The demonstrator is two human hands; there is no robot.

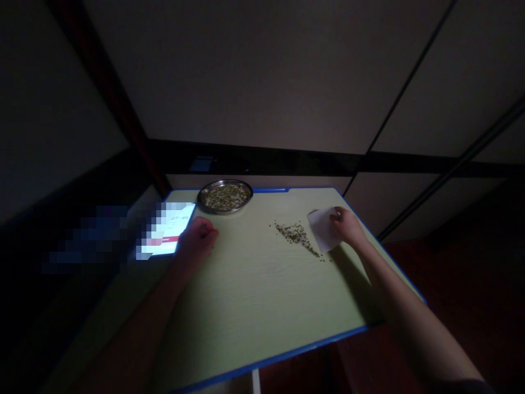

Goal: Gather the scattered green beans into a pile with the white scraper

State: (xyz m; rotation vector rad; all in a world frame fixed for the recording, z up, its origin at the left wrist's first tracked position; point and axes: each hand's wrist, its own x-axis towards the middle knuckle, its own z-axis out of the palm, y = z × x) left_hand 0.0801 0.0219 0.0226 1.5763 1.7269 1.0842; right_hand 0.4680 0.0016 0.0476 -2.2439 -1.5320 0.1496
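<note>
My right hand (348, 225) pinches a white piece of paper or card (324, 229) by its right side. The paper is tilted, its lower edge close to the table. Just left of it, small greenish seeds or beans (296, 234) lie in a loose pile, a few scattered apart. My left hand (199, 241) rests at the left with curled fingers, beside a lit phone or tablet (169, 232); what its fingers hold, if anything, is hidden. Behind it stands a round metal dish (225, 209) with similar greenish bits spread over its bottom.
The pale green table (246, 306) has a blue rim. Wall or cabinet panels (262, 82) with a dark band stand right behind it. The room is dim, and the far left is dark and partly pixelated. Reddish floor (404, 268) shows at the right.
</note>
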